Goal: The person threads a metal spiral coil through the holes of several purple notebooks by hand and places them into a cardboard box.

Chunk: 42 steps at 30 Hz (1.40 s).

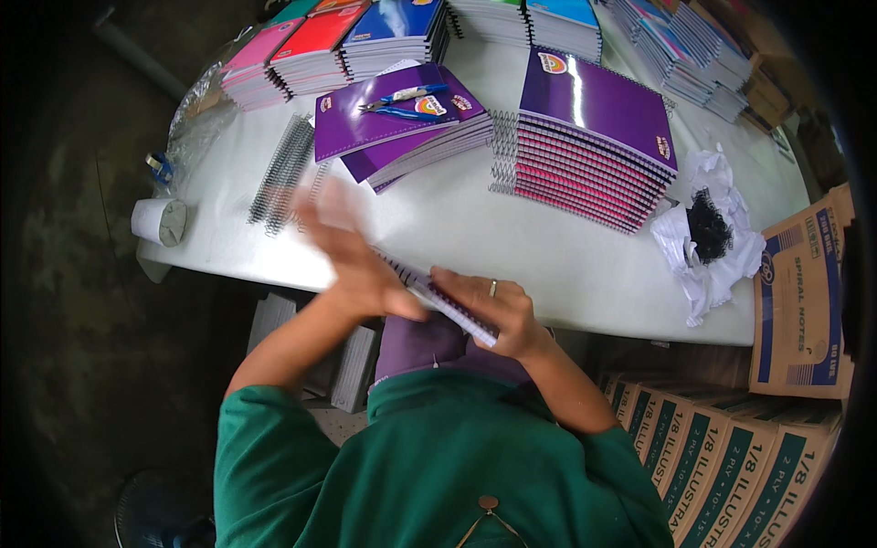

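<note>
My right hand (502,315) is closed on a notebook (461,317), held edge-up over my lap at the table's front edge. A dark wire coil (399,268) shows along the far end of its bound edge. My left hand (343,242) is beside that end, its fingers smeared by motion and its thumb near the pages. Beyond it lie loose wire coils (281,173). Behind them is a fanned pile of purple-covered notebooks (365,123), with blue-handled pliers (406,113) on top. To the right stands a tall stack of purple spiral notebooks (594,100).
Coloured notebook stacks (393,36) line the far side of the white table (438,224). Crumpled white paper (699,288) with black scraps (709,226) lies at right, near cardboard boxes (804,292). A paper-wrapped roll (159,222) is at the left edge.
</note>
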{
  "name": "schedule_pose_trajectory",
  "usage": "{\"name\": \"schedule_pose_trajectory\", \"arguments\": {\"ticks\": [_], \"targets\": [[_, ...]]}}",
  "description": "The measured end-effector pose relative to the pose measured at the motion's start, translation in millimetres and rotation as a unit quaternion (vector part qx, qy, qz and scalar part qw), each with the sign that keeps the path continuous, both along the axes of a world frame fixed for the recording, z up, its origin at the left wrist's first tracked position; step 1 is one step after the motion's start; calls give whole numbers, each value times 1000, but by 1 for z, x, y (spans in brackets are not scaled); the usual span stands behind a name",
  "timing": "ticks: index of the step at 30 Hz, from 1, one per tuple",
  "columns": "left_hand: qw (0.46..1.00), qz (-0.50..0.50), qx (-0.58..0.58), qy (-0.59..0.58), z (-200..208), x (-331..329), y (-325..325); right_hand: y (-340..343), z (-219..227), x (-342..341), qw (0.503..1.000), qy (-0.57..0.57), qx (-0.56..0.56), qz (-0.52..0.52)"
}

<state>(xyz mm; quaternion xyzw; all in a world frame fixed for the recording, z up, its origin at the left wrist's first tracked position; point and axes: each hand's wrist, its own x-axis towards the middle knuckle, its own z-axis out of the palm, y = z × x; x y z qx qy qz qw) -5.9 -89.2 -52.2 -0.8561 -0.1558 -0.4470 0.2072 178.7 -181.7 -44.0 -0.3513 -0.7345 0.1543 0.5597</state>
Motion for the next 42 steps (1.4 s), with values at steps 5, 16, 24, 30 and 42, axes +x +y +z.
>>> {"name": "schedule_pose_trajectory", "arguments": {"ticks": [5,16,24,30,42], "targets": [[991,-96,86,39,18,7,-7,4,-8,7,999,8,38,-21],[987,-132,-53,71,-7,13,-25,12,-6,-6,999,23,23,2],[980,-189,47,-40,-20,19,-14,11,-8,-6,1000,31,3,1],[979,-191,-68,13,-33,30,-32,13,-6,0,998,52,-38,-20],[938,-141,-315,41,26,34,-58,9,6,-10,997,78,19,-14]]}}
